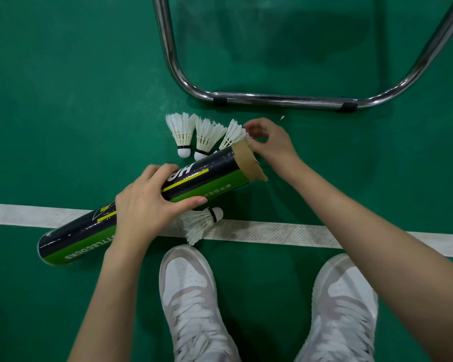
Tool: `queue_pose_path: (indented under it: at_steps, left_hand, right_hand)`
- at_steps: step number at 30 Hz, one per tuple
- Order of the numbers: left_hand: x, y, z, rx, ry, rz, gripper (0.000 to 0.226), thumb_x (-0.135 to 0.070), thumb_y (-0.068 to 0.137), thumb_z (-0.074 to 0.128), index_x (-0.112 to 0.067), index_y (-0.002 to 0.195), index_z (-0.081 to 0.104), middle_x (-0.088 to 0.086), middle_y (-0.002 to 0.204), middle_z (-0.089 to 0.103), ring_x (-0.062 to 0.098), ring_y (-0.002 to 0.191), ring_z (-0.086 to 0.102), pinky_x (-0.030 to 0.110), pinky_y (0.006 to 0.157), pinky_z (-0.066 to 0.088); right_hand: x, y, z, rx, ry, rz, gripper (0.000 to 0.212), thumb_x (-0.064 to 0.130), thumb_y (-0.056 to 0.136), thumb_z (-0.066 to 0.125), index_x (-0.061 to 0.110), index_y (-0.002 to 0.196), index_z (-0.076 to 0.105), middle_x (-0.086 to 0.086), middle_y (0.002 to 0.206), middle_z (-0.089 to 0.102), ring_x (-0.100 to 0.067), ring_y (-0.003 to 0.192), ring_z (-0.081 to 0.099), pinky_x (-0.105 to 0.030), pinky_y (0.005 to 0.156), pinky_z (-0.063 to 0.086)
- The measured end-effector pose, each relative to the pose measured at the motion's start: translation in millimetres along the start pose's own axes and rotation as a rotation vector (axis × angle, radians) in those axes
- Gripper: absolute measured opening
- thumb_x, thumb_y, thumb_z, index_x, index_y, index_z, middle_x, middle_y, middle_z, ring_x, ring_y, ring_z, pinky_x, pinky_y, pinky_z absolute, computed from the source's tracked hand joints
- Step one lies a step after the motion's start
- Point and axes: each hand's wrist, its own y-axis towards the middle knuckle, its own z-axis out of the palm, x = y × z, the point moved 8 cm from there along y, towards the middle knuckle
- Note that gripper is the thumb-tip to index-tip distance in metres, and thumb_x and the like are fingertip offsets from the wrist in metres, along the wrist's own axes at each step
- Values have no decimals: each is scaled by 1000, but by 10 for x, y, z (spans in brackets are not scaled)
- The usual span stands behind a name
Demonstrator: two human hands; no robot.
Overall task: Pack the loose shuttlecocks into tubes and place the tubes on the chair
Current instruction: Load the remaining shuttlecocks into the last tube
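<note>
Diagonally, tube (152,202) held, open end up-right, near shuttlecocks (181,134).

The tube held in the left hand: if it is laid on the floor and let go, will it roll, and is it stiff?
The tube is a long round cylinder with a glossy wrap, so on the flat floor it would probably roll and may slip in a loose grip. It keeps straight though the left hand holds only its middle, so it seems stiff. Its torn cardboard rim looks easy to crush.

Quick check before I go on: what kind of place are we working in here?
Most likely an indoor badminton court: a green textured sports floor crossed by a white painted boundary line, white feather shuttlecocks lying on it, and a black-and-green cardboard shuttlecock tube being filled.
</note>
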Motion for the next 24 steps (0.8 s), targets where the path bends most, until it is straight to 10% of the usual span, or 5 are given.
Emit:
queue_pose_path:
  at_steps: [16, 24]
  left_hand:
    - [-31, 13, 24, 30, 7, -8, 72, -81, 55, 44, -33, 108, 53, -9, 96, 62, 18, 95, 57, 31, 67, 30]
    - [-130, -5, 14, 49, -27, -26, 71, -81, 53, 43, -35, 107, 52, -14, 95, 59, 16, 97, 55, 30, 68, 29]
  right_hand:
    - [-74, -326, -460, -179, 140, 2, 8, 5, 84, 65, 11, 88, 61, -11, 90, 68, -14, 83, 63, -27, 82, 50]
    - [-26, -776, -809, -232, 231, -4, 28, 1, 86, 61, 28, 81, 60, 19, 73, 70, 2, 77, 64, -20, 84, 50]
